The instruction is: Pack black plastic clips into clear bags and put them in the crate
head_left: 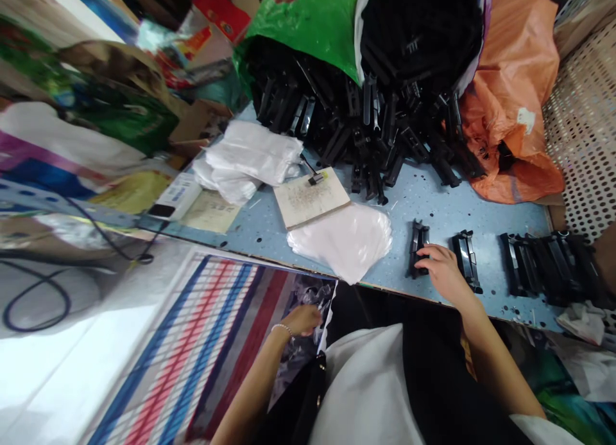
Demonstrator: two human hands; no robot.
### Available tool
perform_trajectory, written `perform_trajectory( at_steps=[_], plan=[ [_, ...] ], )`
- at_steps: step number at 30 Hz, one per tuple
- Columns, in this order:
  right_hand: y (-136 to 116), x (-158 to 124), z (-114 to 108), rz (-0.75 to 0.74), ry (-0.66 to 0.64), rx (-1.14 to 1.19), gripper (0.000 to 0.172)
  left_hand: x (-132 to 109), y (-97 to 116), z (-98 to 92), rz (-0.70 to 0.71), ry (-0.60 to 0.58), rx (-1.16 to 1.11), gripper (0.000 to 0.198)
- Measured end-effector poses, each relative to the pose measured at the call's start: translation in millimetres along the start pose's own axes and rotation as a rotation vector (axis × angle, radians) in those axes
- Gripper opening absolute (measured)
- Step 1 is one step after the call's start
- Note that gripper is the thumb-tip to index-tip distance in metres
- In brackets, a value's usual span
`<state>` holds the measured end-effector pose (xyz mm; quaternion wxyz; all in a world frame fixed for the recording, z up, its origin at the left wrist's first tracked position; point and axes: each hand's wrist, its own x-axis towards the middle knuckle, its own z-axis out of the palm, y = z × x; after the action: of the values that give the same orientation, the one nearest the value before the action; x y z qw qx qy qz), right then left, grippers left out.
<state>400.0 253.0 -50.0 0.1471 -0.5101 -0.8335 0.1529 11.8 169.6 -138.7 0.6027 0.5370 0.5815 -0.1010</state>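
My right hand (443,271) rests on the blue table (433,204), its fingers curled onto a black plastic part (416,247). Another black part (466,259) lies just to its right. My left hand (303,319) reaches down below the table edge into a striped woven bag (212,342), with its fingers closed around clear plastic packets (315,297) inside. A stack of clear plastic bags (344,238) lies on the table between both hands.
A big heap of black parts (366,130) spills from green (308,15) and orange (514,79) sacks at the back. A row of black parts (548,265) lies at right. A wooden board (310,198), white bags (250,156) and a perforated basket (584,124) are nearby.
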Motion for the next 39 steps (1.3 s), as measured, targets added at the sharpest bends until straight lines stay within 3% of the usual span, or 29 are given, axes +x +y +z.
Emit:
perform_trajectory(
  at_steps=[2,3,4,6,8,10,13,15,17,19,21,23,26,29,34,36,39],
  plan=[
    [1.8,2.1,1.4,0.050,0.108,0.058,0.027,-2.8,33.3,-17.8,0.166,0.122,-0.127,0.028],
    [-0.4,3.9,3.1,0.099,0.160,0.033,0.020,-2.9,54.7,-24.5,0.293,0.250,-0.179,0.030],
    [-4.3,5.6,5.2,0.154,0.196,-0.030,0.024,-1.4,77.3,-29.3,0.402,0.455,-0.161,0.032],
    [-13.4,6.4,8.9,0.243,0.209,-0.210,0.056,7.9,118.4,-34.5,0.549,0.885,0.027,0.027],
    [-18.1,2.7,10.2,0.305,0.182,-0.357,0.074,23.3,144.2,-37.2,0.595,1.022,0.227,0.014],
    [-14.1,-4.0,8.3,0.373,0.157,-0.440,0.076,38.7,150.9,-41.9,0.606,0.991,0.263,0.010],
    [3.9,-11.5,0.8,0.469,0.066,-0.466,0.069,50.6,138.7,-55.5,0.602,0.926,0.015,0.012],
    [14.2,-11.1,-5.1,0.503,0.017,-0.355,0.065,50.7,128.9,-65.2,0.595,0.890,-0.147,0.019],
    [14.6,-6.4,-9.3,0.510,0.011,-0.030,0.061,48.2,123.8,-70.9,0.609,0.843,-0.229,0.021],
    [1.4,0.6,-8.9,0.494,-0.017,0.511,0.060,46.6,123.0,-70.9,0.610,0.779,-0.298,0.015],
    [-22.7,8.2,-1.4,0.465,-0.170,1.102,0.064,47.0,123.6,-66.2,0.583,0.761,-0.378,0.013],
    [-49.2,15.6,13.0,0.476,-0.411,1.547,0.069,48.2,122.7,-60.1,0.608,0.825,-0.368,0.012],
    [-74.9,23.6,38.8,0.658,-0.628,1.880,0.060,47.6,116.4,-55.1,0.764,1.006,-0.048,0.020],
    [-78.4,24.7,54.1,0.824,-0.644,2.070,0.050,40.4,110.1,-55.9,0.826,1.096,0.221,0.035],
    [-72.2,28.6,57.7,0.815,-0.809,2.232,0.050,9.0,120.2,-45.9,0.963,1.046,0.277,0.054],
    [-72.6,35.5,58.9,0.873,-0.727,2.204,0.047,-6.0,128.6,-33.2,1.079,0.947,0.295,0.062],
    [-78.7,42.9,57.4,0.863,-0.397,1.926,0.036,-16.1,137.5,-11.0,1.220,0.779,0.289,0.069]
  ],
)
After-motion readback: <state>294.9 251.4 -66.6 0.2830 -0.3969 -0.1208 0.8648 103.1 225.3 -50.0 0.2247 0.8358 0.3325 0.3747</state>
